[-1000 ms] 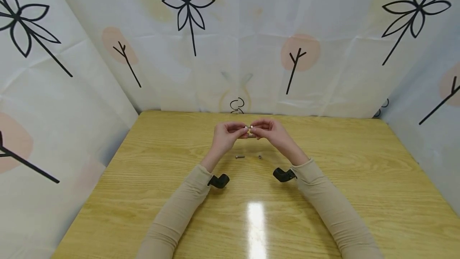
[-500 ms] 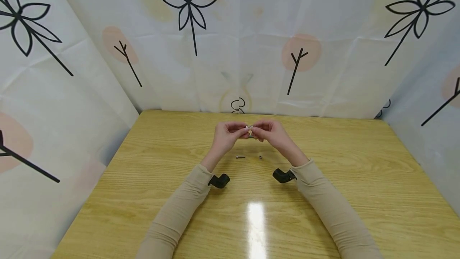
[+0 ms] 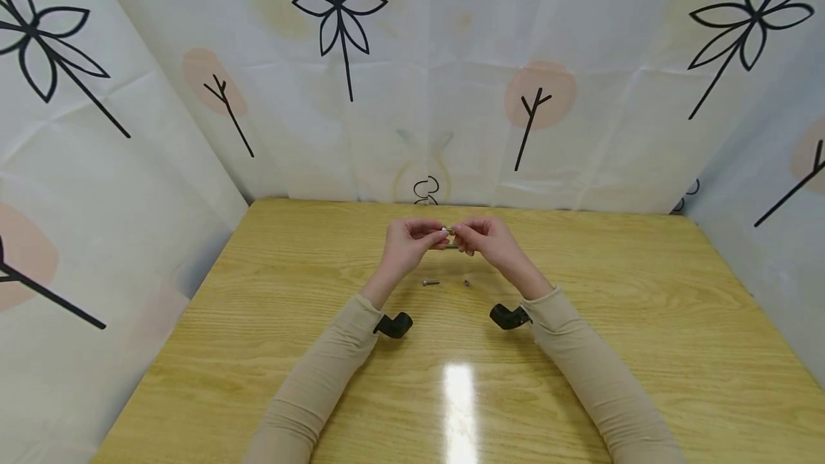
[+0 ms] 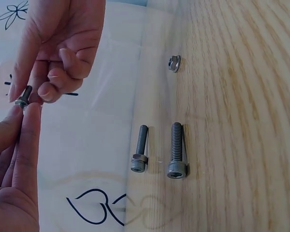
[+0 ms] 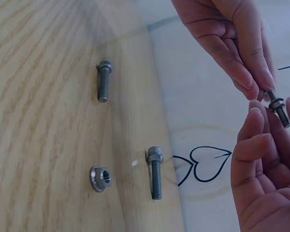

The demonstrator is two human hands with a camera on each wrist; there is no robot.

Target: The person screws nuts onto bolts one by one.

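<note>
We hold bolt [image 5: 283, 118], nut [image 5: 276, 103] on it, above counter [image 3: 599, 278] near far edge. Left hand [image 3: 404, 243] pinches one end; long axis roughly parallels far edge, free threaded end toward right hand [image 3: 491, 240], nearer, narrowly parted around it; contact we cannot tell.

A wooden table [image 3: 309, 271] carries two bolts [image 5: 104, 84] and a flanged nut [image 5: 101, 179].

Hands [image 3: 486, 238] slightly farther apart

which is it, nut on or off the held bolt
On: the right wrist view shows a nut around the held bolt, thread showing beyond it.
</note>
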